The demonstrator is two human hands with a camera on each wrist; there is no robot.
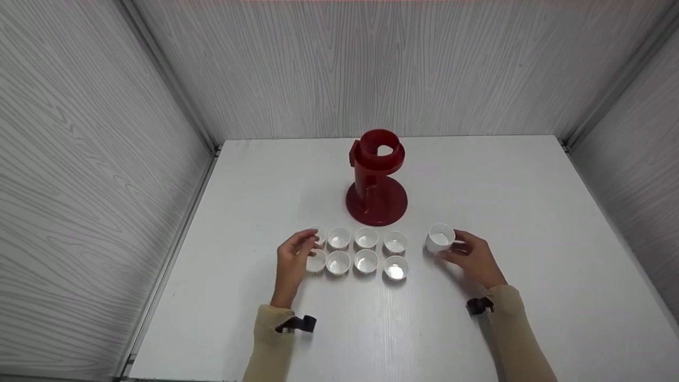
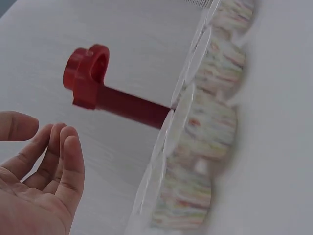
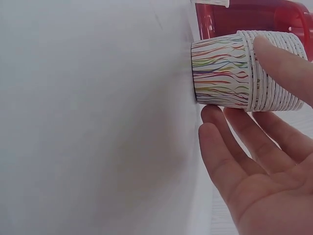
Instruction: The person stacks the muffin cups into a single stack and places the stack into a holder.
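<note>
Stack of cups (image 1: pixel 440 238): nested paper cups with striped sides are standing on the white table (image 1: pixel 530 223), right of the cup rows and well apart from them; the right wrist view is showing many rims packed together (image 3: pixel 274 68).
Right hand (image 1: pixel 473 258): it is holding the stack, thumb lying over the rims (image 3: pixel 283 61) and fingers (image 3: pixel 234 142) curving round its near side.
Cup rows (image 1: pixel 366 252): eight single white cups are sitting in two rows of four, just in front of the red stand, mouths up, neighbours touching or nearly so.
Left hand (image 1: pixel 293 258): it is hovering at the left end of the rows with relaxed, lightly bent fingers (image 2: pixel 63 161), gripping nothing; whether the fingertips are touching the end cups cannot be told.
Red stand (image 1: pixel 376 178): a red column with a ring on top and a round base is standing upright behind the rows, mid-table.
Surroundings: grey wood-grain walls (image 1: pixel 79 185) are enclosing the table on three sides.
</note>
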